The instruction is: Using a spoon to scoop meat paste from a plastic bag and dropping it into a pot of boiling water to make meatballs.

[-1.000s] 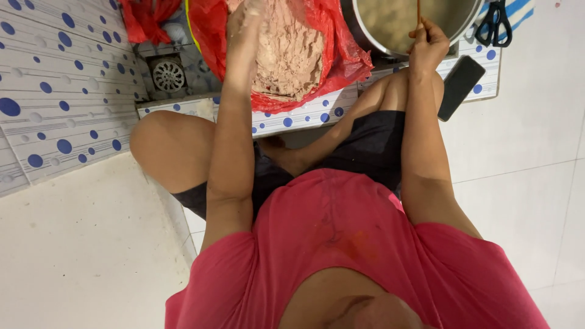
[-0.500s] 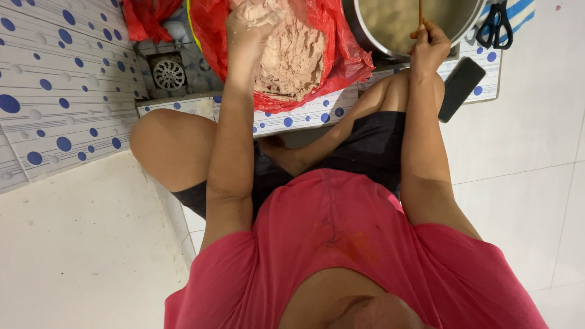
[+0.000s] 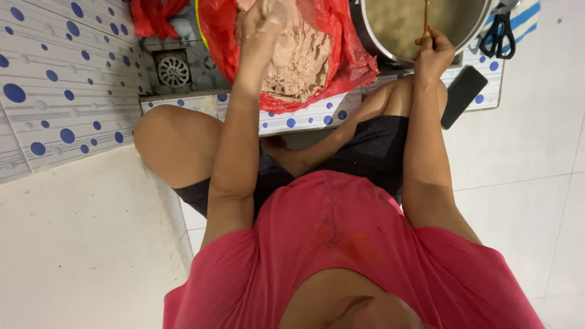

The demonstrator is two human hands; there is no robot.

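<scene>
I sit cross-legged on the floor in a pink shirt. My left hand (image 3: 259,21) reaches into a red plastic bag (image 3: 347,58) holding a pale pinkish-brown paste (image 3: 301,58); its fingers are curled in the paste and smeared with it. My right hand (image 3: 434,56) is closed on a thin wooden stick (image 3: 426,15) that stands in a metal pot (image 3: 420,27) filled with a beige mixture. The pot sits to the right of the bag, both at the top edge of the view.
A dark phone (image 3: 463,94) lies by my right knee. Black-handled scissors (image 3: 498,33) rest right of the pot. A round floor drain (image 3: 173,70) sits left of the bag, amid white tiles with blue dots (image 3: 61,109). Another red bag (image 3: 152,15) lies at top left.
My left hand has shifted slightly within the paste in the bag. My right hand keeps its hold on the stick in the pot, almost unmoved.
</scene>
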